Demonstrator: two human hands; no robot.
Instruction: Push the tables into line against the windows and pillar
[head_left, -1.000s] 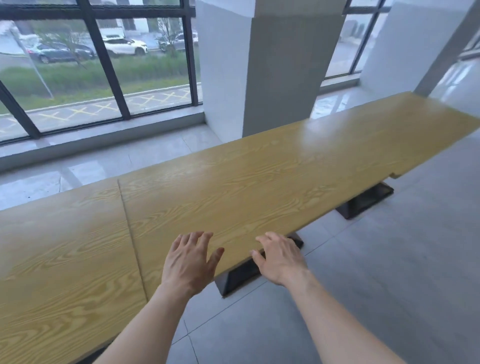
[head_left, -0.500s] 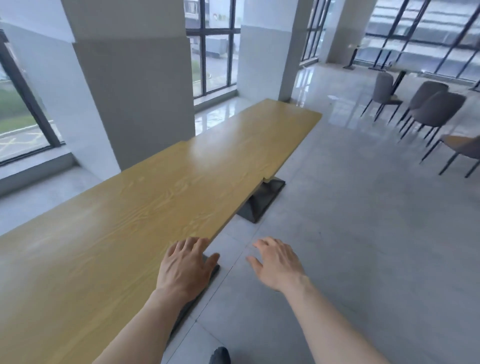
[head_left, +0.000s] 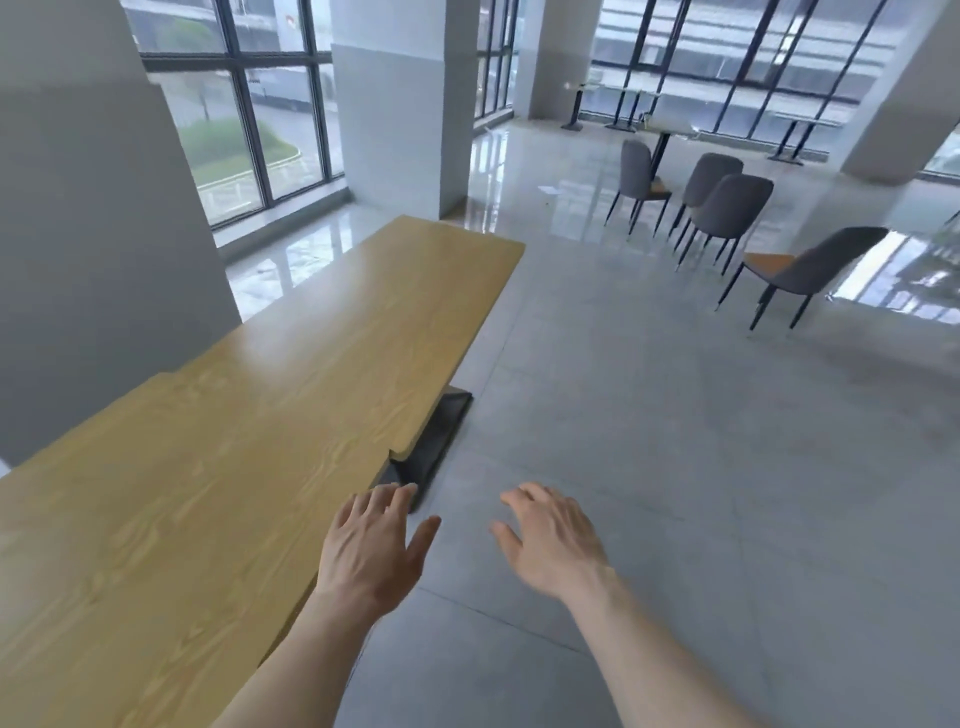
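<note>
On a grey tiled floor (head_left: 675, 441), two wooden tables (head_left: 234, 467) stand end to end beside the pillar (head_left: 93, 234), the left hand (head_left: 371, 551) and right hand (head_left: 553, 540) hovering, fingers spread, empty.

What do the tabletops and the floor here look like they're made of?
Tabletops: seemingly wood or wood-look laminate, yellowish with printed-looking grain and a smooth satin sheen. Floor: apparently large grey tiles, with thin joint lines, polished enough near the windows to mirror the light.

Glossy wood-grain tables (head_left: 291, 395), polished floor (head_left: 675, 441)
</note>
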